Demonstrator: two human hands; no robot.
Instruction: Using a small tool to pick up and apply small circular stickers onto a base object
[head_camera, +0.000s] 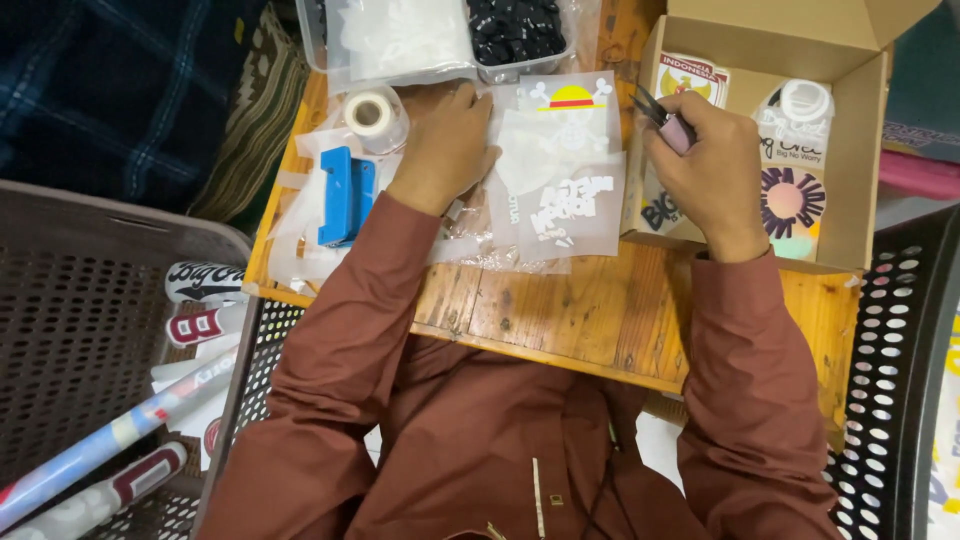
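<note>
While the left hand (443, 150) lay flat, pinning translucent sticker sheets (560, 185) to the wooden table (600, 310), the right hand (712, 170) gripped small snips (662, 118); trimming appeared underway, requiring a steady sheet.

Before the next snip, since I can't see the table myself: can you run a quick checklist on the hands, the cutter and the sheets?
1. Left hand flat on the translucent sticker sheets: ok.
2. Right hand gripping the small pink-handled cutter: ok.
3. Cutter blades apart or shut: cannot tell, too small.
4. Cutter tip lined up with a sheet: not ok, it sits over the cardboard box edge, beside the sheets.
5. Left fingers away from the blades: ok, the hands are apart.
6. Tape roll and blue tool off the sheets: ok, both lie left of the left hand.
</note>
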